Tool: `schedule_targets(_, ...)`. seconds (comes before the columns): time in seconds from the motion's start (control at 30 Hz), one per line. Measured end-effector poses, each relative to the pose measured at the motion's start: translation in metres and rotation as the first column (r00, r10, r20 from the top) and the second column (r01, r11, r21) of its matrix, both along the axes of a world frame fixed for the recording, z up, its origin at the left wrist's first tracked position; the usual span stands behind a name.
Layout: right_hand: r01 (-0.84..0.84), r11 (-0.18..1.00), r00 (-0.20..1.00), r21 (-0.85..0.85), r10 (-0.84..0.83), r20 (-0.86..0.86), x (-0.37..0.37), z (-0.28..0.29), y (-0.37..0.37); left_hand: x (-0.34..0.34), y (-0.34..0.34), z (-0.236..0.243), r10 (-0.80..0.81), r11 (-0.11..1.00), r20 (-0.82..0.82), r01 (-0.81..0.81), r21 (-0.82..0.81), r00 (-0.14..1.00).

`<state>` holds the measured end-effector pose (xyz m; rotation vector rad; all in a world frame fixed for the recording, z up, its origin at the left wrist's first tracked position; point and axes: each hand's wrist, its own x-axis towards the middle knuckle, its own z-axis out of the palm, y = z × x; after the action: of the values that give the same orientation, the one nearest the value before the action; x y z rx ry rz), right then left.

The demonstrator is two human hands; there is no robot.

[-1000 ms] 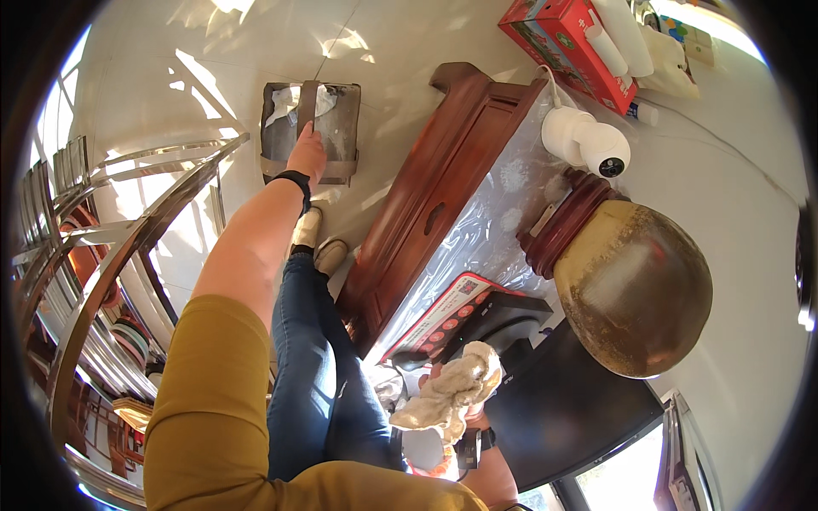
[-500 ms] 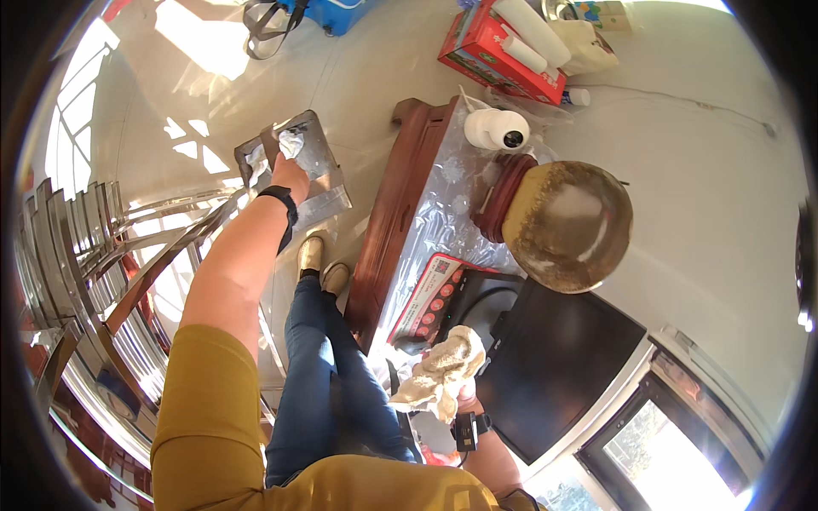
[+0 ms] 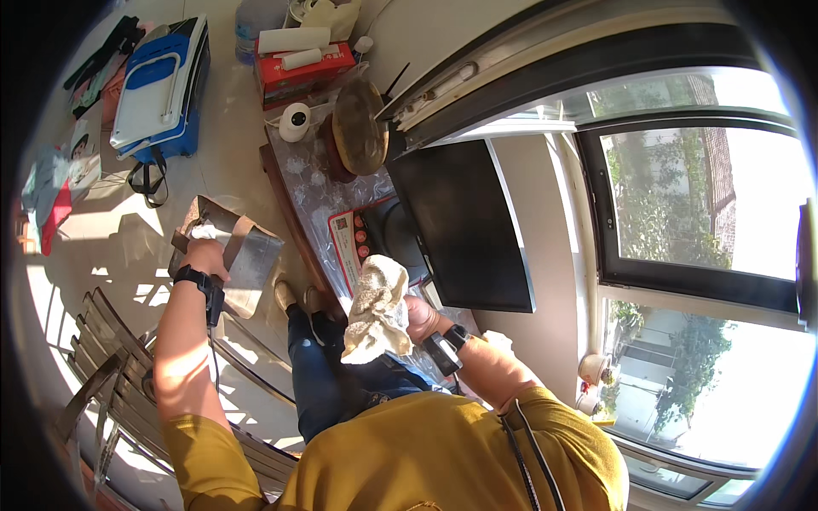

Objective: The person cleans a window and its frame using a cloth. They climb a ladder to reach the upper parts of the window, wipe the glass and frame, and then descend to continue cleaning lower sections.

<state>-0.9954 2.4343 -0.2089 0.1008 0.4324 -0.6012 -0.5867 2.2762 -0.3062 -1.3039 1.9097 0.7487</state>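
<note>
My right hand point(image 3: 421, 318) grips a crumpled cream cloth point(image 3: 375, 308), held up in front of my body beside the cabinet. Lower down on the left, my left hand point(image 3: 205, 258) is closed on a grey, box-like container point(image 3: 256, 261) with brown edges and a band across its top. Crumpled white paper point(image 3: 204, 231) shows in the container, just beyond my fingers. The fingertips of my left hand are partly hidden.
The wooden cabinet point(image 3: 294, 209) bears a black monitor point(image 3: 460, 226), a white camera point(image 3: 295, 122) and a round ornament point(image 3: 360, 128). Windows point(image 3: 673, 196) fill the right. A slatted bench point(image 3: 106, 341) stands left; a blue-and-white folding item point(image 3: 158, 94) and clothes point(image 3: 53, 192) lie farther off.
My view has swung right toward the windows. Both hands keep their hold: the left on the container, the right on the cloth, which now hangs more upright.
</note>
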Motion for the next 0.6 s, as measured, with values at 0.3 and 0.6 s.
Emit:
schedule_targets(0.3, 0.246, 0.967, 0.96, -0.07, -0.233, 0.156, -0.01, 0.099, -0.006, -0.039, 0.018, 0.163, 0.296, 0.941, -0.323, -0.216, 0.262, 0.899)
schedule_targets(0.6, 0.25, 0.728, 0.654, -0.639, -0.614, -0.443, 0.004, 0.219, -0.023, -0.083, 0.023, 0.236, 0.283, 0.957, -0.547, -0.272, 0.103, 0.788)
